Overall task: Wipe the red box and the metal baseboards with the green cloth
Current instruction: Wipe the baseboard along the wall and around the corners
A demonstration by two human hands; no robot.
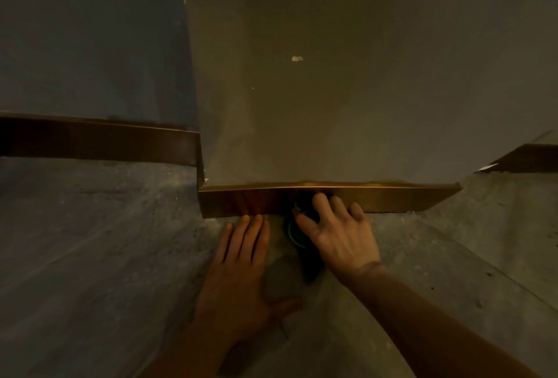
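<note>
A bronze-coloured metal baseboard (pixel 392 198) runs along the foot of a protruding wall column. My right hand (pixel 338 232) presses the green cloth (pixel 294 234) against the baseboard's face near its middle; most of the cloth is hidden under the palm and in shadow. My left hand (pixel 241 263) lies flat on the floor with fingers spread, its fingertips just short of the baseboard's lower edge. A second baseboard (pixel 96 142) lines the recessed wall at the left, and a third baseboard (pixel 531 158) shows at the far right. No red box is in view.
The grey concrete floor (pixel 90 241) spreads to both sides of the column. The grey wall (pixel 332 75) above the baseboard has a small pale chip. The scene is dim.
</note>
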